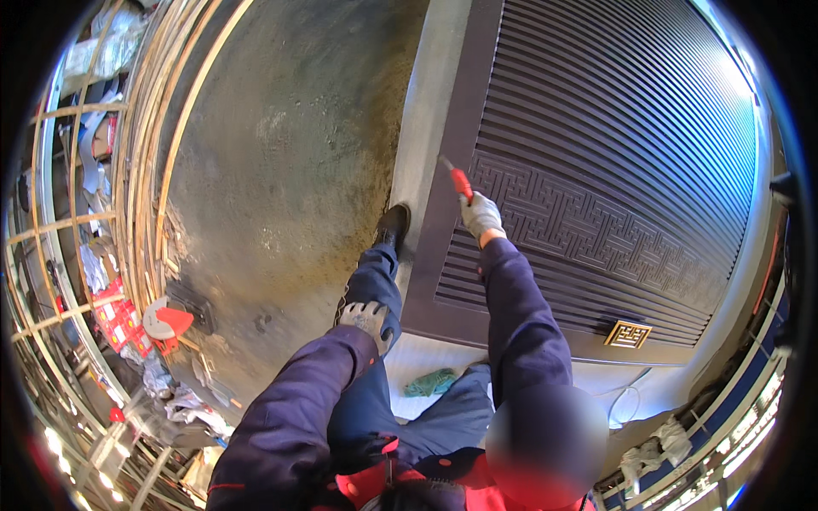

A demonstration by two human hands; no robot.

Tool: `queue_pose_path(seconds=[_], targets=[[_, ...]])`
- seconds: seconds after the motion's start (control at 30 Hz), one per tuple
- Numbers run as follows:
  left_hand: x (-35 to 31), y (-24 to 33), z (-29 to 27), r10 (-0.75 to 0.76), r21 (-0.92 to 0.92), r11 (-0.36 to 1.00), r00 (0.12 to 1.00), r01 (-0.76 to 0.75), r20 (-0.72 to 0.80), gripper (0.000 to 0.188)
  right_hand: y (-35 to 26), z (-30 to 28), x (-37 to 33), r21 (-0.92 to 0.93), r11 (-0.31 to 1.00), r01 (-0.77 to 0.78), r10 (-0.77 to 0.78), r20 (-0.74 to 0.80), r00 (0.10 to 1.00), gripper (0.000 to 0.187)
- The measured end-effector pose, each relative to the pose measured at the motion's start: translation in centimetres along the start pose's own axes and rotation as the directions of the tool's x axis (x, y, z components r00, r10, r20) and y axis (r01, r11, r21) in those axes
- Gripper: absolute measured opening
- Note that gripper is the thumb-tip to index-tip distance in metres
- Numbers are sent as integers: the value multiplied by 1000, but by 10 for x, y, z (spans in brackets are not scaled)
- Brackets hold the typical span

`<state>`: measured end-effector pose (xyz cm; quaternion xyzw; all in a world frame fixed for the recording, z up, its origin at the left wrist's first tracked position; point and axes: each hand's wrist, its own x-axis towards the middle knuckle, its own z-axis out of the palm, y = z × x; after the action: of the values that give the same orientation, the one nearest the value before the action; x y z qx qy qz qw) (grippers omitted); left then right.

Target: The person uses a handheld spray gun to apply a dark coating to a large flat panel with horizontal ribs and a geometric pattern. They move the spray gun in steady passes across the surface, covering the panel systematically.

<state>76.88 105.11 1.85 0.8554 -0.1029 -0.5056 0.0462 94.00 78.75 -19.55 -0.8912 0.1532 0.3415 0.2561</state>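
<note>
My right hand (482,216), in a light grey glove, is closed around the handle of a red-handled tool (461,183). The tool's narrow grey tip points up and left, over the edge of a large dark brown slatted panel (452,111); whether it touches cannot be made out. A raised band of geometric fretwork (579,223) runs across the panel, right of this hand. My left hand (368,319), gloved in grey with dark parts, rests on my bent left knee, its fingers spread over the trouser cloth. That hand holds nothing.
A small gold fretwork piece (629,334) lies on the panel's near right part. Green cloth (430,382) lies between my legs. Long wooden strips (153,128) line the left, near a red-and-white cut-off saw (167,322). A thin cable (626,396) loops at the near right.
</note>
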Motion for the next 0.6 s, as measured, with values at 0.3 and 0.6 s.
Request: queue_pose_path(seconds=[0.3, 0.6], targets=[[0, -33, -3, -6, -161, 987, 997, -6, -75, 56, -116, -17, 97, 188, 974, 123, -28, -441, 897, 47], [17, -69, -37, 18, -315, 949, 1000, -25, -26, 58, -230, 72, 113, -190, 939, 287, -285, 37, 958, 45]])
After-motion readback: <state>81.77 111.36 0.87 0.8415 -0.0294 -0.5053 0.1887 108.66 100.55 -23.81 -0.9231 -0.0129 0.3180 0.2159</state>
